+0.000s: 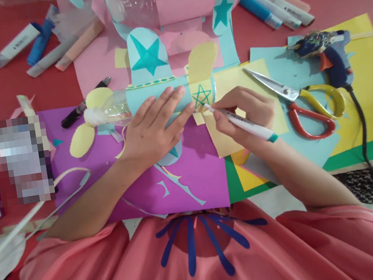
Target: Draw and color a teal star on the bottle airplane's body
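Note:
A clear plastic bottle (116, 107) wrapped in light blue paper lies on its side, its neck to the left with yellow petal-shaped pieces beside it. My left hand (157, 130) rests flat on the blue wrap, fingers spread. Pinched in my right hand (245, 112) is a white marker (249, 127) with a green end; its tip touches the yellow band (196, 87) under a green outlined star (202, 95). Above the bottle stands a rounded light blue piece (148, 54) bearing a green star. A yellow flap (202, 60) sticks up from the band.
Scissors (294, 96) and a glue gun (333, 55) lie at the right on coloured sheets. Markers (16, 46) are spread at both upper sides. A larger decorated bottle (134, 5) is at the top. Purple paper (195, 176) lies beneath my hands; a black pen (72, 115) is left.

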A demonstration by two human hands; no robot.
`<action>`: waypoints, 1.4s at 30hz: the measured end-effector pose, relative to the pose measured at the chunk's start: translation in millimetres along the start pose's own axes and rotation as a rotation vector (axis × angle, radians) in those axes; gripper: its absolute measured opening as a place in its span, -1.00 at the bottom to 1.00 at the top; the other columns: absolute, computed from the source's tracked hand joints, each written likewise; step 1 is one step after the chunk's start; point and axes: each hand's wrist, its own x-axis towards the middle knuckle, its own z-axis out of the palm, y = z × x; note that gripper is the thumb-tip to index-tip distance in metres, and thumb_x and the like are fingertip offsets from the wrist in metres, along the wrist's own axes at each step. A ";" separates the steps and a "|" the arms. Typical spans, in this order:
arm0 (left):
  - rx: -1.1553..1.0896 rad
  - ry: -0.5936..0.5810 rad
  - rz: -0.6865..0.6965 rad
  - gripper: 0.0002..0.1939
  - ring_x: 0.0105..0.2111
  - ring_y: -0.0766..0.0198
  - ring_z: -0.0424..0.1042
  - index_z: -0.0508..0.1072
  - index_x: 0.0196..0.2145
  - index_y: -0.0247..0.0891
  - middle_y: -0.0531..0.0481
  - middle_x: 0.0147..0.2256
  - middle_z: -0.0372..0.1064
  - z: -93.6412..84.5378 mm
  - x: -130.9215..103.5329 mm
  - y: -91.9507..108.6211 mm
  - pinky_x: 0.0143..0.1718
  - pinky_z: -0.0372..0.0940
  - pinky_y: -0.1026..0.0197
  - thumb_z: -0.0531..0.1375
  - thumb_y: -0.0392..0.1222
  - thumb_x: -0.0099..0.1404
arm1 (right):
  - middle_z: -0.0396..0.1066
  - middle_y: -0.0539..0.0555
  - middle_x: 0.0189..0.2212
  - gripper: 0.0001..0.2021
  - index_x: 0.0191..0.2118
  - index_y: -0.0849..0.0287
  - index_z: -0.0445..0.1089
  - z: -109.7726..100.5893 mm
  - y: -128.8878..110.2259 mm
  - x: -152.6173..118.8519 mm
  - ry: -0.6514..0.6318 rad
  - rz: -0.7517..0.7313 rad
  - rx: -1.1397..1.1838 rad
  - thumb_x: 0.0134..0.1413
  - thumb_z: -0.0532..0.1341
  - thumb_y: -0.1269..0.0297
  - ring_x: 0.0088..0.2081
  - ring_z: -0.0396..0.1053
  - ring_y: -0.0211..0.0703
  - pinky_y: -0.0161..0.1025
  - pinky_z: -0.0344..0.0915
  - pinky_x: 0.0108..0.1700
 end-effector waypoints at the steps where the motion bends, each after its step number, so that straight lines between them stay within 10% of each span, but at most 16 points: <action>1: -0.005 -0.001 -0.005 -0.52 0.34 0.16 0.04 0.06 0.31 -0.09 -0.07 0.32 0.07 0.2 -0.1 0.1 0.32 -0.05 0.05 -0.14 -0.12 0.48 | 0.37 -0.04 -0.53 -0.87 -0.36 0.10 0.33 -0.2 0.0 -0.1 0.002 0.001 0.002 0.04 0.21 0.50 -0.55 0.28 -0.32 -0.30 0.26 -0.55; 24: 0.116 0.077 0.053 -0.45 0.30 0.21 0.12 0.02 0.33 -0.06 -0.07 0.26 0.20 -2.1 0.4 1.6 0.30 -0.01 0.15 0.01 -0.14 0.43 | 0.37 -0.06 -0.56 -0.94 -0.36 0.04 0.36 -4.0 0.1 0.3 0.140 0.048 0.070 0.15 0.22 0.31 -0.55 0.30 -0.31 -0.28 0.26 -0.53; 34: 0.317 0.209 0.125 -0.57 0.14 0.17 0.37 0.29 0.18 -0.19 -0.08 0.12 0.40 -4.5 5.0 5.5 0.15 0.18 0.15 0.03 -0.10 0.40 | 0.50 -0.01 -0.38 -0.85 -0.17 0.02 0.43 7.6 3.3 -1.9 0.030 0.045 0.102 0.12 0.25 0.35 -0.39 0.44 -0.22 -0.24 0.40 -0.44; 42: 0.249 0.145 0.083 -0.51 0.22 0.20 0.27 0.13 0.28 -0.10 -0.07 0.20 0.30 -2.9 2.7 5.8 0.20 0.15 0.13 -0.02 -0.10 0.44 | 0.49 -0.01 -0.37 -0.86 -0.16 0.01 0.43 8.6 4.4 -3.8 0.001 0.079 0.092 0.15 0.24 0.32 -0.39 0.44 -0.23 -0.22 0.43 -0.41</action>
